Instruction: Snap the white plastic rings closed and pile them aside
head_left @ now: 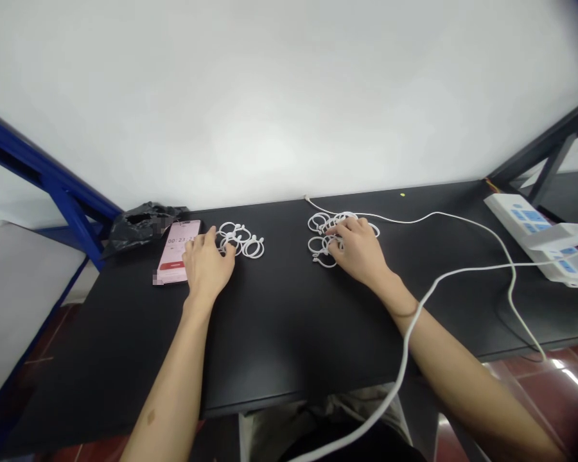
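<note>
Two loose groups of white plastic rings with small knobs, like curtain rings, lie on the black table. My left hand [206, 263] rests at the left edge of the smaller group of rings [253, 248], its thumb and fingers apart, the fingertips partly hiding some rings. Over the larger group of rings [319, 222] is my right hand [359, 249], palm down. Its thumb and bent fingers close on a white ring at the near side of that group; the exact grip is partly covered by the fingers.
A phone [177, 253] with a running timer lies left of my left hand, beside a crumpled black plastic bag [142, 224]. A white cable [436, 282] crosses over my right forearm. A white device with blue labels [525, 221] stands at right. A white wall [270, 96] rises behind the table.
</note>
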Demonstrator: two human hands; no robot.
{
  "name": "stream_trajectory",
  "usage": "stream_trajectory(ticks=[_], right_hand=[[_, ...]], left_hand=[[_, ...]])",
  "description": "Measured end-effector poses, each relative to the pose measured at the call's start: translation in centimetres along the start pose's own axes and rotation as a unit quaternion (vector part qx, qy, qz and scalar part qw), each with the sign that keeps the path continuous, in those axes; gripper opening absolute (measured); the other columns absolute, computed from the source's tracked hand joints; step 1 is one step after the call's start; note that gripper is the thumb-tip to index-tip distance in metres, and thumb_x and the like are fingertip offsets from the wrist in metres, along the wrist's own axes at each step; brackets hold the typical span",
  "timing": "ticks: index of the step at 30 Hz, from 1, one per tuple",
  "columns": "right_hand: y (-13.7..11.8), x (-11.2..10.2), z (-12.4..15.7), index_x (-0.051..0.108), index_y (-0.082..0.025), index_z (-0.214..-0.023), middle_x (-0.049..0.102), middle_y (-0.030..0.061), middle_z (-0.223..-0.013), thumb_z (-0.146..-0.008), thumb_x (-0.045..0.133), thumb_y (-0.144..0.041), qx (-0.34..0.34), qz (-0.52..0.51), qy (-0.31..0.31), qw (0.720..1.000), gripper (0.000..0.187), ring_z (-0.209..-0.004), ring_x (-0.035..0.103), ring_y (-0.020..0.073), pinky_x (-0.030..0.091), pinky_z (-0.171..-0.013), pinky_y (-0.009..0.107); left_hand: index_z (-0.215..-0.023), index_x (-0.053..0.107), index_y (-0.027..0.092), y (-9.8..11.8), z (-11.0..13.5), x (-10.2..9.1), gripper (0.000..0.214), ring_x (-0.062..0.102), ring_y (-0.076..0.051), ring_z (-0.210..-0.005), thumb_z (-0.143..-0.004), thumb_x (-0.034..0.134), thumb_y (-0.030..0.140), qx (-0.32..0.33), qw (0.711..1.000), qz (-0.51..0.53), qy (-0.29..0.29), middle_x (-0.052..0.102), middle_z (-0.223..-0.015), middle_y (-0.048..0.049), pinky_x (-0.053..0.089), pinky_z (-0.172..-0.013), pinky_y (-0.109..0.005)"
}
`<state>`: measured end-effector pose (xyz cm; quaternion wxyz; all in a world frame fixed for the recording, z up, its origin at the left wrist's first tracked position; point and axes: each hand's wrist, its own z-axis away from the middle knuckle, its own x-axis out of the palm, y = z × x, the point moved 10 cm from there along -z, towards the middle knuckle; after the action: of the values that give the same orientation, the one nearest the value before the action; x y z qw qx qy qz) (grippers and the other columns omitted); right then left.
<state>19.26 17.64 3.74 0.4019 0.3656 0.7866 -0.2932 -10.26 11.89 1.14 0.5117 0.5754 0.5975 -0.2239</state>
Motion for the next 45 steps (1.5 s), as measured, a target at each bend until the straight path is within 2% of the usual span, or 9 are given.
stream_trajectory(ticks=[9, 12, 15, 18, 21, 25, 31, 37, 45], right_hand=[[-0.2, -0.6, -0.2, 0.068, -0.019, -0.091, 0.063, 0.0105, -0.089, -0.089, 0.056, -0.017, 0.008, -0.061, 0.016, 0.998, 0.013, -0.085, 0.049, 0.0275, 0.046, -0.077, 0.044], [-0.9, -1.0, -0.1, 0.068, -0.020, -0.092, 0.064, 0.0091, -0.089, -0.090, 0.056, -0.017, 0.006, -0.094, 0.031, 0.995, 0.013, -0.085, 0.051, 0.0263, 0.047, -0.079, 0.043], [-2.2, -0.9, 0.1, 0.068, -0.020, -0.093, 0.064, 0.0079, -0.089, -0.090, 0.056, -0.017, -0.003, -0.142, 0.032, 0.989, 0.012, -0.087, 0.053, 0.0250, 0.048, -0.082, 0.042], [-3.8, -0.5, 0.3, 0.068, -0.022, -0.098, 0.065, 0.0065, -0.090, -0.092, 0.057, -0.018, -0.034, -0.211, 0.013, 0.977, 0.013, -0.088, 0.055, 0.0231, 0.049, -0.082, 0.040], [-5.2, 0.0, 0.6, 0.066, -0.024, -0.102, 0.067, 0.0053, -0.093, -0.094, 0.056, -0.018, -0.070, -0.265, -0.023, 0.961, 0.015, -0.087, 0.058, 0.0207, 0.051, -0.079, 0.037], [-5.2, 0.8, 0.7, 0.065, -0.023, -0.101, 0.069, 0.0036, -0.089, -0.091, 0.062, -0.017, -0.050, -0.311, -0.058, 0.947, 0.012, -0.085, 0.061, 0.0189, 0.053, -0.075, 0.033], [-4.5, 1.5, 0.8, 0.066, -0.024, -0.096, 0.071, 0.0020, -0.090, -0.090, 0.063, -0.022, 0.003, -0.349, -0.069, 0.935, 0.007, -0.082, 0.066, 0.0170, 0.055, -0.073, 0.032], [-4.4, 0.2, 0.6, 0.065, -0.022, -0.102, 0.069, 0.0052, -0.094, -0.098, 0.050, -0.026, 0.009, -0.332, -0.037, 0.943, 0.017, -0.084, 0.065, 0.0175, 0.052, -0.075, 0.032], [-5.4, 0.3, 0.8, 0.064, -0.023, -0.108, 0.068, 0.0048, -0.094, -0.094, 0.055, -0.026, -0.015, -0.351, -0.045, 0.935, 0.017, -0.079, 0.065, 0.0164, 0.054, -0.074, 0.031]], left_hand=[[-0.122, 0.061, 0.016, 1.2, 0.2, -0.5, 0.038, 0.053, -0.039, -0.108, -0.089, 0.051, 0.032, 0.029, 0.999, 0.020, 0.019, 0.064, -0.113, -0.0182, 0.043, -0.091, -0.061], [-0.121, 0.061, 0.017, 2.8, 0.5, -1.1, 0.036, 0.052, -0.037, -0.109, -0.089, 0.053, 0.031, 0.049, 0.998, 0.042, 0.028, 0.062, -0.117, -0.0168, 0.044, -0.093, -0.057], [-0.120, 0.062, 0.020, 6.9, 1.9, -1.5, 0.030, 0.053, -0.030, -0.108, -0.091, 0.054, 0.026, 0.154, 0.982, 0.101, 0.028, 0.061, -0.115, -0.0115, 0.046, -0.096, -0.048], [-0.120, 0.061, 0.023, 11.7, 4.4, -1.5, 0.027, 0.054, -0.023, -0.103, -0.094, 0.052, 0.021, 0.299, 0.942, 0.155, 0.006, 0.061, -0.110, -0.0083, 0.048, -0.093, -0.040], [-0.113, 0.064, 0.024, 14.0, 6.2, -1.5, 0.022, 0.055, -0.022, -0.098, -0.094, 0.053, 0.019, 0.375, 0.914, 0.155, -0.007, 0.063, -0.106, -0.0072, 0.049, -0.090, -0.039], [-0.104, 0.068, 0.025, 14.4, 6.5, -2.0, 0.018, 0.056, -0.021, -0.097, -0.093, 0.056, 0.018, 0.402, 0.903, 0.154, -0.008, 0.064, -0.106, -0.0067, 0.050, -0.087, -0.039], [-0.095, 0.069, 0.024, 14.6, 6.9, -1.3, 0.017, 0.056, -0.019, -0.094, -0.094, 0.054, 0.016, 0.419, 0.894, 0.151, -0.044, 0.066, -0.106, -0.0048, 0.049, -0.085, -0.038], [-0.091, 0.068, 0.022, 13.8, 6.1, -2.0, 0.012, 0.054, -0.020, -0.094, -0.094, 0.056, 0.019, 0.367, 0.915, 0.168, -0.005, 0.064, -0.101, -0.0059, 0.050, -0.084, -0.037], [-0.091, 0.066, 0.023, 12.8, 5.4, -1.8, 0.009, 0.055, -0.020, -0.089, -0.094, 0.058, 0.025, 0.327, 0.926, 0.190, -0.012, 0.065, -0.093, -0.0038, 0.048, -0.084, -0.038]])
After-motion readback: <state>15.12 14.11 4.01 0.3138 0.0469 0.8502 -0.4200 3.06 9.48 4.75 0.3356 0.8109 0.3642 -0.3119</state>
